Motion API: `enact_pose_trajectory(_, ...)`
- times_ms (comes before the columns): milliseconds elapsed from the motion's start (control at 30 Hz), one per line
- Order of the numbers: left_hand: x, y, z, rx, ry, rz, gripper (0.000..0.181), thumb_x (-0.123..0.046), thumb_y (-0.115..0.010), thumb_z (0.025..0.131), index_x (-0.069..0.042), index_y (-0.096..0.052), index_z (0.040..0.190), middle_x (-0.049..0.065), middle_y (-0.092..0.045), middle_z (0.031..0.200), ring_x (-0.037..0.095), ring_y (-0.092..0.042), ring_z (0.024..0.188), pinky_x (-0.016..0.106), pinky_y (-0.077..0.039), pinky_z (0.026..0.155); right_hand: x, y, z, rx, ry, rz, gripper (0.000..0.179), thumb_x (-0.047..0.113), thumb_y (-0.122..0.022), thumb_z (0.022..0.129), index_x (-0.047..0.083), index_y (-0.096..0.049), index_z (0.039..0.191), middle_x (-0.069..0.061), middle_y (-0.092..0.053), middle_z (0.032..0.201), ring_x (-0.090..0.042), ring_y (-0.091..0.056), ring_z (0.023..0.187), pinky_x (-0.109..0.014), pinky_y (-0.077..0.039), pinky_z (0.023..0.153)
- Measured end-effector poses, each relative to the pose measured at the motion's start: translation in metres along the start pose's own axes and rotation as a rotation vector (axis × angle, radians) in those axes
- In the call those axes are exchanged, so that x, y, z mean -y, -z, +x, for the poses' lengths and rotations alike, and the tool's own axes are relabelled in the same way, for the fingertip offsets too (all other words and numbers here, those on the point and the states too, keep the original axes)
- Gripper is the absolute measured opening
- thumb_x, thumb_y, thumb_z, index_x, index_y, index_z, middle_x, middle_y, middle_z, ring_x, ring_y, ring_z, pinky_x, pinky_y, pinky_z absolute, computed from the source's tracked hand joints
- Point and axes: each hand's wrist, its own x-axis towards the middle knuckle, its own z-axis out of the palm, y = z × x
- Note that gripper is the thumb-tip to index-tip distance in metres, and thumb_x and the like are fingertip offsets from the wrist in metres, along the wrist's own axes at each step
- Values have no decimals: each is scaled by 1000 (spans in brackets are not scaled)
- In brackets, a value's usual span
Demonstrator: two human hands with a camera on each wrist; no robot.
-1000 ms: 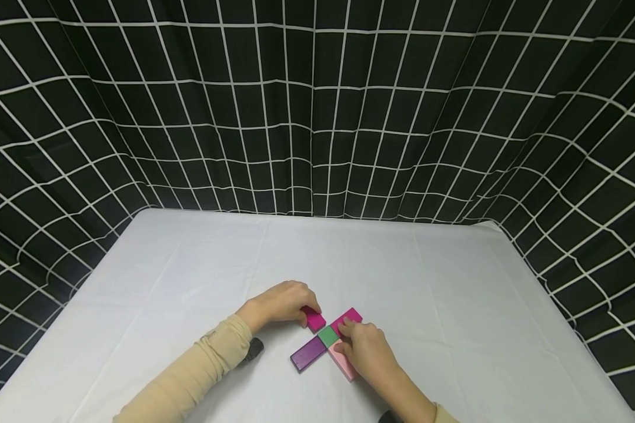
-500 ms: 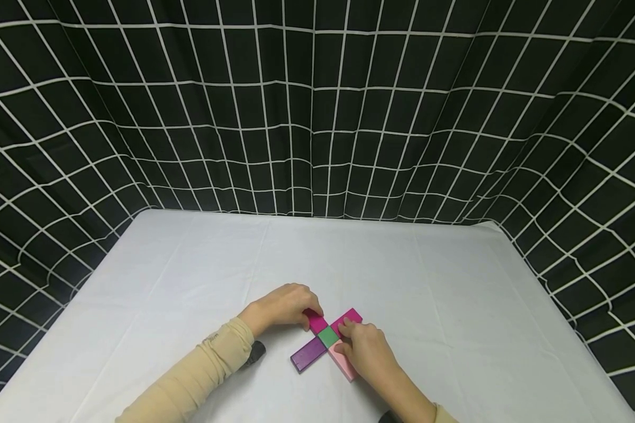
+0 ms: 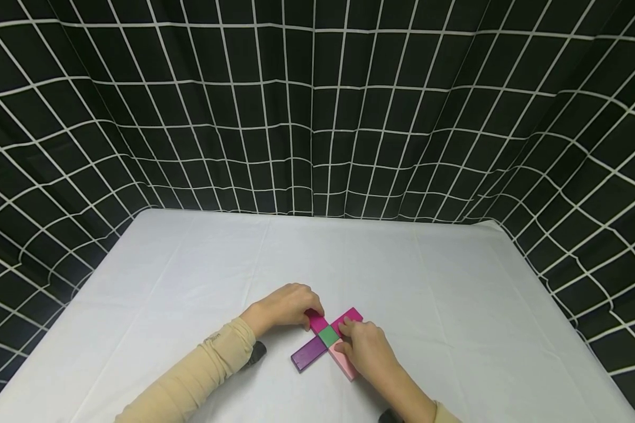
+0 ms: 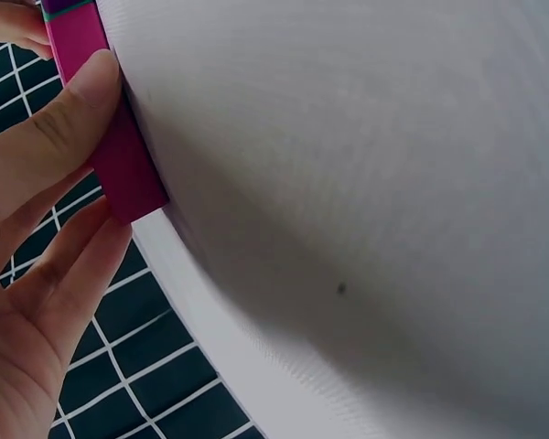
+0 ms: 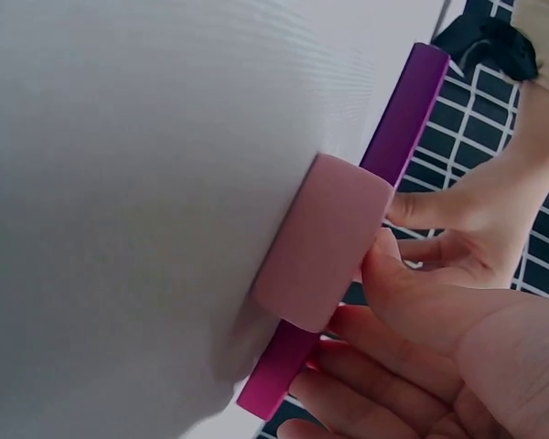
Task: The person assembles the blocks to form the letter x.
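In the head view, small blocks form a cross on the white table around a green square block (image 3: 328, 336). My left hand (image 3: 291, 302) pinches the upper-left magenta block (image 3: 318, 322), whose inner end meets the green one. The left wrist view has my thumb (image 4: 78, 105) on that block's side. My right hand (image 3: 367, 348) rests over two other arms of the cross: its thumb touches the pink block (image 5: 325, 242), and fingers press at the upper-right magenta block (image 3: 354, 314). A purple block (image 3: 308, 353) forms the lower-left arm, with neither hand on it.
A white cloth covers the table (image 3: 201, 258). Black curtains (image 3: 312, 117) with a white grid hang behind it and along both sides. Dark wrist-worn devices show by the left wrist (image 3: 256, 353) and at the bottom edge near the right forearm.
My left hand has slid its magenta block slightly down and right, closing the gap to the green block. The right hand has stayed in place, and little differs over the last half second.
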Motion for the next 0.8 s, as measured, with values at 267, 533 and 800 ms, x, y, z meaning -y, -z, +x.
enact_pose_trajectory(267, 0, -1, 1, 4, 10, 7, 31, -18, -87, 69, -15, -77, 97, -7, -72, 90, 7, -61, 82, 22, -49, 76, 0, 2, 4, 20, 25, -25, 38, 18, -85, 69, -3, -75, 99, -18, -71, 105, -39, -68, 90, -44, -55, 77)
enact_pose_trajectory(533, 0, -2, 1, 25, 38, 21, 32, -20, -86, 70, -16, -76, 100, -7, -71, 94, 8, -60, 84, 22, -49, 75, -1, 4, 6, 56, 0, 38, 38, 17, -85, 70, -4, -74, 99, -16, -71, 106, -34, -69, 88, -40, -56, 74)
enact_pose_trajectory(800, 2, -7, -5, -5, 29, 18, 38, -20, -85, 71, -17, -73, 108, -6, -70, 105, 11, -60, 94, 25, -50, 78, -7, 5, 1, -31, 24, 86, 34, 16, -83, 74, 0, -74, 103, -17, -69, 114, -39, -63, 105, -51, -52, 85)
